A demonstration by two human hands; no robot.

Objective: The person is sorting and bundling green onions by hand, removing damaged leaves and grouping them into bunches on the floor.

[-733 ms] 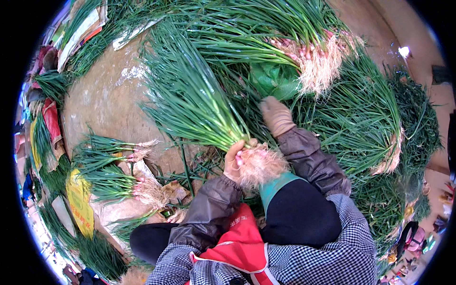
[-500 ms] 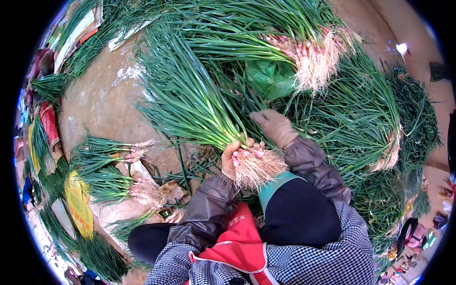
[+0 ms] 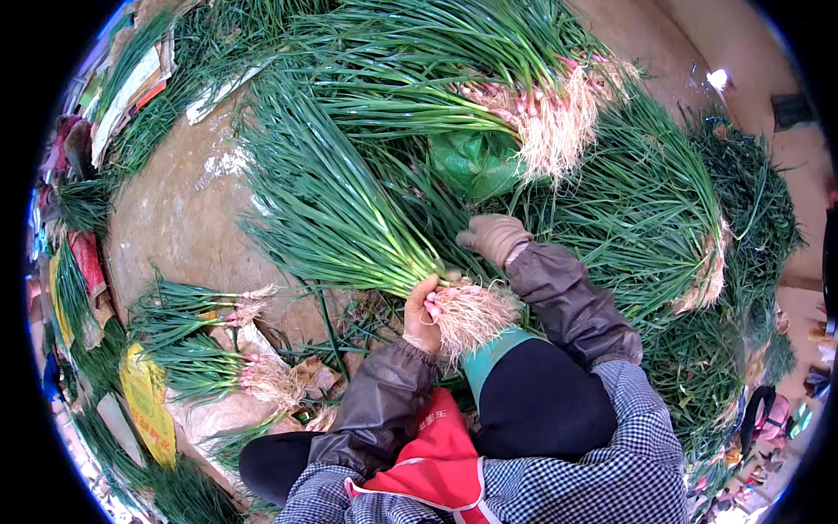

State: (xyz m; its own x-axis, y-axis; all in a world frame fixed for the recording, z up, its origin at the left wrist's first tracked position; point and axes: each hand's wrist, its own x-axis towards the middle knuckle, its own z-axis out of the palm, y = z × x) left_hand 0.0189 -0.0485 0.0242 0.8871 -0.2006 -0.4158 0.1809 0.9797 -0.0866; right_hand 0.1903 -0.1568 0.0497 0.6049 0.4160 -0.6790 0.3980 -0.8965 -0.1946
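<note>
My left hand [image 3: 422, 316], in a pale tan glove, is wrapped round a large bunch of spring onions [image 3: 362, 214] just above the roots. The long green leaves fan out up and to the left. Pinkish bulbs and a pale root tuft [image 3: 476, 319] stick out to the right of that hand, over my knee. My right hand [image 3: 495, 237], gloved too, is a little above and right of the bulbs, beside the stems. Its fingers are curled in; what they hold, if anything, is hidden.
A thick pile of spring onions [image 3: 559, 113] lies at the far side by a green plastic bag [image 3: 476, 164]. More onions [image 3: 646, 218] spread on the right. Small bunches [image 3: 205, 362] lie on the left near a yellow sack [image 3: 147, 402]. Wet brown floor [image 3: 175, 210] shows beyond.
My right hand has shifted slightly and its fingers look more curled. The bunch in my left hand has stayed nearly in place. The whole view has shifted a little.
</note>
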